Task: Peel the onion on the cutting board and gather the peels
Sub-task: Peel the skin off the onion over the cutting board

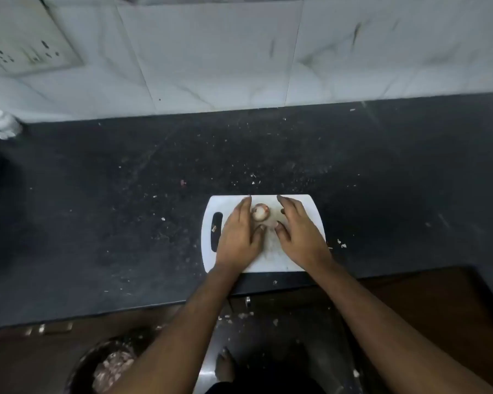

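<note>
Onion (pixel 260 212) lies on the white cutting board (pixel 291 263), between the two hands and toward their fingertips, apparently touching the left hand's (pixel 238 234) index side and apart from the right hand (pixel 299 234). Around the hands, pale scraps (pixel 341 243) dot the dark counter (pixel 97 209), some just right of the right hand, off the board's edge. Nothing lies between either hand and the onion. Both hands lie flat on the board, fingers straight and close together, gripping nothing. Below the left forearm, on the floor, a dark round bin (pixel 83 365) holds pale peelings (pixel 111 368). A socket plate (pixel 26 49) sits on the tiled wall far beyond the left hand.
</note>
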